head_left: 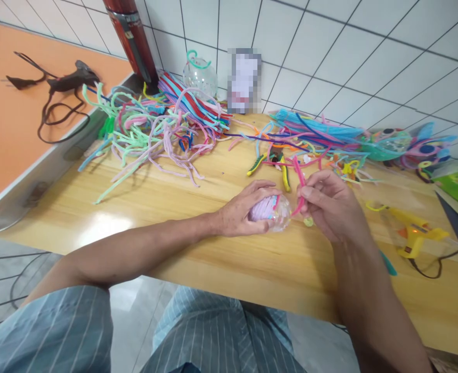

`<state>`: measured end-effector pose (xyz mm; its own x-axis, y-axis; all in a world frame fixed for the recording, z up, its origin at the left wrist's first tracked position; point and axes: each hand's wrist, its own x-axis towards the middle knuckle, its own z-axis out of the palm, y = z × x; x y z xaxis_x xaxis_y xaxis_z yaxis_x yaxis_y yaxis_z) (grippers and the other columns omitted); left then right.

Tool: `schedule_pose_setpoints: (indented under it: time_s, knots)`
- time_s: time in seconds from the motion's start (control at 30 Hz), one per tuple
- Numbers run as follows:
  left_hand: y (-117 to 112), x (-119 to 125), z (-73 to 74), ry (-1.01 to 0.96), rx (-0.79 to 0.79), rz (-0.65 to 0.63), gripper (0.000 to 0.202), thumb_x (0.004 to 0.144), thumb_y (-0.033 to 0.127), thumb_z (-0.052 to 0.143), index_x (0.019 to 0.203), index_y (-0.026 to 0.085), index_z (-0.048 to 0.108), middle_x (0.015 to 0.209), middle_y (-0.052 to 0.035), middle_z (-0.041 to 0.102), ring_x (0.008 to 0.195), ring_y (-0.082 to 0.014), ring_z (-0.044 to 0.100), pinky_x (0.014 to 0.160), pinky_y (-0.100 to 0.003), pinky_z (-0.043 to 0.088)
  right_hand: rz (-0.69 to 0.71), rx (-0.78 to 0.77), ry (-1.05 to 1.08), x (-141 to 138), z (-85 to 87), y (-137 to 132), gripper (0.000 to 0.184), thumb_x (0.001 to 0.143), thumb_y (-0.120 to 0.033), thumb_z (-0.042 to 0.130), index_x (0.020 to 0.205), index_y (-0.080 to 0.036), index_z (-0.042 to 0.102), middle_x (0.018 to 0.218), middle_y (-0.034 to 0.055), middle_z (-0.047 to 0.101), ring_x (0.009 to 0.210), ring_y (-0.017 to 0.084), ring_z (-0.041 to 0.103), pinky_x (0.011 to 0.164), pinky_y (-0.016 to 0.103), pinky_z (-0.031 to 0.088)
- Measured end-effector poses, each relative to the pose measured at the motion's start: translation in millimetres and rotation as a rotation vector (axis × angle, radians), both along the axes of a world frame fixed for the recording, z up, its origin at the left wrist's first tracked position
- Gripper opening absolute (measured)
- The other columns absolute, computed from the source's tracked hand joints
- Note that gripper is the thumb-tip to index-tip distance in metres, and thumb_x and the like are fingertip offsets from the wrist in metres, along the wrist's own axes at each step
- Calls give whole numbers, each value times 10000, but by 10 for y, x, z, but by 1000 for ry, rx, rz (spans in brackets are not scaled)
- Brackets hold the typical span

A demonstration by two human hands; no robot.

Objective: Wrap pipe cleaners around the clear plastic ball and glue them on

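My left hand (242, 210) is wrapped round a clear plastic ball (281, 216) just above the wooden table. Part of the ball is covered by rows of lilac pipe cleaner (263, 208) with a pink and blue edge. Close on its right, my right hand (328, 202) pinches a bright pink pipe cleaner (299, 178), whose lower end comes near the ball's clear side. Behind both hands lie pliers (257, 164) with yellow and black handles. A small pale yellow piece (309, 221) shows under my right fingers.
Loose pipe cleaners (147, 132) heap at the back left, with a blue bundle (318, 129) at the back right. A yellow glue gun (417, 233) with its cord lies at right. A phone (244, 83), another clear ball (200, 77) and a red flask (130, 39) stand by the tiled wall.
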<state>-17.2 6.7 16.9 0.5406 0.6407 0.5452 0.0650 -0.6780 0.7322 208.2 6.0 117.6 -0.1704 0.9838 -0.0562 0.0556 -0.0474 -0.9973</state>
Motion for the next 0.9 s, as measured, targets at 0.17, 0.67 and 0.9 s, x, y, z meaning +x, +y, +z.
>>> schedule_pose_setpoints:
  time_s: [0.17, 0.67, 0.9]
  knots:
    - [0, -10, 16, -19, 36, -10, 708, 919, 389, 749, 1555, 277, 459, 1539, -189, 564, 1479, -381, 544, 1236, -646, 467, 70, 25, -70, 66, -51, -29, 235, 793, -410, 905, 965, -282, 812, 815, -3, 779, 653, 150, 704, 595, 295, 600]
    - [-1, -6, 6, -31, 27, -17, 733, 910, 420, 744, 1554, 265, 430, 1517, -177, 584, 1417, -359, 594, 1208, -594, 506, 122, 77, -253, 16, -65, -14, 174, 800, -425, 878, 903, -291, 837, 846, 8, 798, 775, 195, 728, 718, 340, 602]
    - [0, 1, 10, -2, 11, -18, 729, 908, 440, 738, 1547, 254, 441, 1530, -179, 590, 1437, -364, 584, 1224, -605, 491, 238, 153, -389, 115, -29, 43, 193, 868, -460, 787, 838, -270, 780, 771, -6, 716, 702, 165, 612, 674, 305, 493]
